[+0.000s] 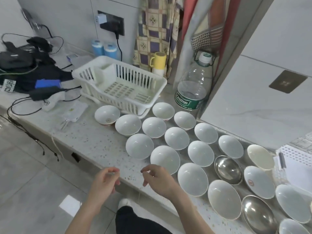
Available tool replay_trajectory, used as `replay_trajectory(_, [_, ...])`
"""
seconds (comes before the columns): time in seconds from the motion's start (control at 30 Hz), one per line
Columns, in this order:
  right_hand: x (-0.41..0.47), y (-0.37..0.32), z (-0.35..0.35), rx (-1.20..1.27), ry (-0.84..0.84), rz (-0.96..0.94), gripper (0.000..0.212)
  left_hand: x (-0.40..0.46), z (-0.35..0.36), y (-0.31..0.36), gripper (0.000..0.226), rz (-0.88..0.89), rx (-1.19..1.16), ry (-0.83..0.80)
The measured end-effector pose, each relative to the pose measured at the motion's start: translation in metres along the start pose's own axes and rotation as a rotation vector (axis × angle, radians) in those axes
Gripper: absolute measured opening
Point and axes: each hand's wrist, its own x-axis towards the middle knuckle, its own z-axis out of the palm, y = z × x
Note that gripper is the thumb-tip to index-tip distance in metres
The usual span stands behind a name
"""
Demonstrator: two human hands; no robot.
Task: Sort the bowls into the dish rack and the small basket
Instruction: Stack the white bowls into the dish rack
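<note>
Speckled stone formed the surface (94, 142) before us, with white bowls (176, 138) and two steel bowls (228, 169) spread in rows from its middle to the near right. Our white dish rack (121, 85) sat empty just beyond them at the far side, a big water bottle (194, 86) to its right. Our left hand (105, 182) and right hand (157, 179) hovered at the near edge, fingers loosely curled, holding nothing.

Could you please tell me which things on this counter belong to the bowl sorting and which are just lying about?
Job: white bowls, steel bowls, dish rack, perforated white basket.
Lying about: water bottle, yellow mug, black cables.
</note>
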Motion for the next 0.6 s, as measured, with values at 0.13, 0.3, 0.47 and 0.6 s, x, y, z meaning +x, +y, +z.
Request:
replay_trajectory(0.13, [0.045,-0.029,0.011,0.013,-0.051,0.013,0.03,0.041,-0.022,0.01,0.01,-0.033,0.026,0.004])
replay_trajectory(0.3, [0.098,-0.065,0.017,0.132,-0.057,0.013,0.032,0.105,-0.053,0.038,0.008,-0.055,0.063,0.0])
replay_trajectory(0.47, [0.133,-0.09,0.02,0.27,-0.085,0.085,0.027,0.154,-0.071,0.062,0.007,-0.091,0.074,-0.007])
replay_trajectory(0.6, [0.144,-0.103,0.025,0.576,-0.112,0.19,0.022,0.176,-0.078,0.071,0.01,-0.146,0.042,0.009])
